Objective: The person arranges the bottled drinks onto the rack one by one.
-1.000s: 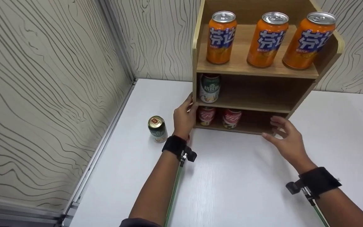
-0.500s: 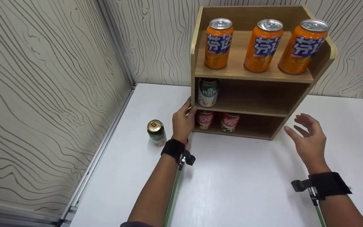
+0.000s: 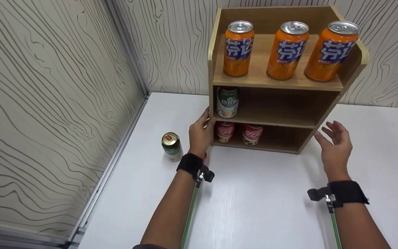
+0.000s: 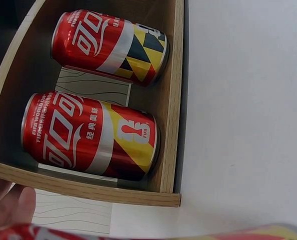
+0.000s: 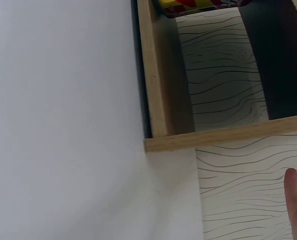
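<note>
I see the wooden shelf upright, far on the worktop, long axis vertical, front facing near. Orange cans read "芬达", red cans "FIFA WORLD CUP". The left hand touches its left side, seemingly ungripping; the right hand is released, just right.

The left arm slants far and rightward to the left hand, whose fingers point far, while the right arm slants far and leftward to the right hand, fingers gently bent, thumb spread to the left.
</note>
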A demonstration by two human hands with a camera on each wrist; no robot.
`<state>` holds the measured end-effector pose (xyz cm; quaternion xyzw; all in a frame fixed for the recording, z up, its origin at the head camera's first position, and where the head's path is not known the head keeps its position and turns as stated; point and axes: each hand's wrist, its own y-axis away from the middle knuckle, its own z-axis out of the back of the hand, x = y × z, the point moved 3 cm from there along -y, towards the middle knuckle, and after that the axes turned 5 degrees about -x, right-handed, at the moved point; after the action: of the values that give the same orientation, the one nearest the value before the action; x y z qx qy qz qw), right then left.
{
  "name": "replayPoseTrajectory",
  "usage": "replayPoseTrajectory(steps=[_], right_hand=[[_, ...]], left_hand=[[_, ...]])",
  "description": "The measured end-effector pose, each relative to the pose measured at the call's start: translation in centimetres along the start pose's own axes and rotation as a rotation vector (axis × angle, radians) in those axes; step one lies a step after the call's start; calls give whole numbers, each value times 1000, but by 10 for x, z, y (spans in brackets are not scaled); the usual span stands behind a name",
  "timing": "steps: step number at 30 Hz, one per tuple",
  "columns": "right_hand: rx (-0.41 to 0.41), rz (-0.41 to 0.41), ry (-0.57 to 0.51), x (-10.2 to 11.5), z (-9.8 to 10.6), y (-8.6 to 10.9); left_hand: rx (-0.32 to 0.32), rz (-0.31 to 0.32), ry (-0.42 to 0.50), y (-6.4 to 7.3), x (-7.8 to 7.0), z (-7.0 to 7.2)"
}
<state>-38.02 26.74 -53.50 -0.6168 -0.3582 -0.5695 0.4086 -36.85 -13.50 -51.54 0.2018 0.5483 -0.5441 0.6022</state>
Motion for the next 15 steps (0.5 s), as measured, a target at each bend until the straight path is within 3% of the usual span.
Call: replayPoseTrajectory(steps=[6,15], right_hand=[[160,-42,227,-14,-10,-2],[201,41,337,-24,-26,-6]], left_hand=[[3,-13,-12,2,1,-1],[5,-9,4,0,1,1]])
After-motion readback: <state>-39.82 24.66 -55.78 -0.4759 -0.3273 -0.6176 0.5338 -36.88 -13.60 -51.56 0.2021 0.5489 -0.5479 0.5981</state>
